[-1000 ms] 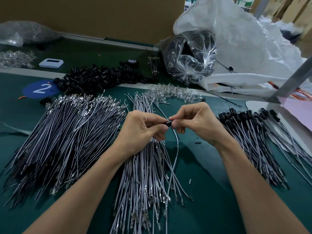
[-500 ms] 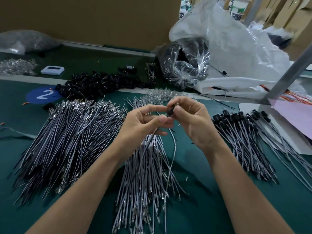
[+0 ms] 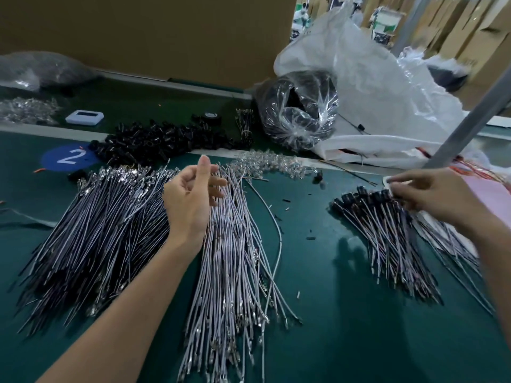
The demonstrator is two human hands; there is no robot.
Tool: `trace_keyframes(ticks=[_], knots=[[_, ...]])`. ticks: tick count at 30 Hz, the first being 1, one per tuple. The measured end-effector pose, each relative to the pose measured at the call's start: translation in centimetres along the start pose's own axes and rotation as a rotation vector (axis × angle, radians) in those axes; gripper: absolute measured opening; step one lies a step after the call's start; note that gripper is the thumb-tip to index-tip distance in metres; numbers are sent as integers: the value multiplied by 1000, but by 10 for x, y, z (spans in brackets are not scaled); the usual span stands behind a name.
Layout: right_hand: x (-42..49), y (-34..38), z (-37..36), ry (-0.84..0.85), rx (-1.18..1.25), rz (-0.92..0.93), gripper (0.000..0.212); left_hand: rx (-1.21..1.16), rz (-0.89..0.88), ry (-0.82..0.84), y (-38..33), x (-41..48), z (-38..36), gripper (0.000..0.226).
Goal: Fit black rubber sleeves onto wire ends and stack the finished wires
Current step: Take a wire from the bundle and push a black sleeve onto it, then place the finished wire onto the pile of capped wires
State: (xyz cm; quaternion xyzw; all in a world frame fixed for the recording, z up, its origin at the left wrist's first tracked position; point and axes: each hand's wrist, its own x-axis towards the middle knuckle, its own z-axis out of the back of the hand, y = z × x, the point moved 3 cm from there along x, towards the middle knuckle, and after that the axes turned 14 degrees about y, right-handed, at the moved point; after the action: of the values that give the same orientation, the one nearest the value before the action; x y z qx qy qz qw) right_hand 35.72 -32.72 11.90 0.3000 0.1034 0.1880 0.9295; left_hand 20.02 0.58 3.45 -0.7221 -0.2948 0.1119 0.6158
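Note:
My left hand [image 3: 193, 197] hovers over the top of the middle pile of bare grey wires [image 3: 235, 266], fingers loosely curled and holding nothing. My right hand [image 3: 431, 197] reaches out to the right and lies on the sleeved ends of the finished stack [image 3: 387, 239], its fingers stretched out and blurred. That stack's wires carry black rubber sleeves at their far ends. A heap of loose black sleeves [image 3: 166, 139] lies at the back, beyond a larger wire pile [image 3: 96, 230] on the left.
Clear plastic parts [image 3: 271, 164] are scattered behind the middle pile. A clear bag of black parts [image 3: 301, 114] and a big white bag [image 3: 373, 92] stand at the back right. A grey metal post [image 3: 470, 120] slants across the right. A white device [image 3: 84, 117] lies at the back left.
Both hands held one wire and its black sleeve together at the centre. Now they are apart: my right hand has swung right to the finished stack and my left hand is empty.

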Motion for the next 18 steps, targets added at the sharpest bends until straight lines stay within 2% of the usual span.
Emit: trace_keyframes(ticks=[2,4,6,8,10,12,14,18], knots=[[5,12,-15,-99,-196,-41,30,32,-15,-82,0,1,3,30],[5,36,-30,-200,-240,87,27,45,-26,-142,-1,1,6,33],[4,65,-59,-151,-211,262,17,43,-33,-176,-1,1,7,34],[6,91,-98,-33,-199,348,12,42,-37,-188,-2,0,7,34],[17,104,-137,70,-225,310,13,58,-45,-200,-3,0,8,33],[28,109,-165,126,-276,166,22,75,-55,-212,-4,-1,8,32],[34,111,-178,85,-333,104,24,76,-54,-211,-3,-1,7,32],[34,108,-179,-57,-465,131,20,104,-56,-201,-1,2,8,29]])
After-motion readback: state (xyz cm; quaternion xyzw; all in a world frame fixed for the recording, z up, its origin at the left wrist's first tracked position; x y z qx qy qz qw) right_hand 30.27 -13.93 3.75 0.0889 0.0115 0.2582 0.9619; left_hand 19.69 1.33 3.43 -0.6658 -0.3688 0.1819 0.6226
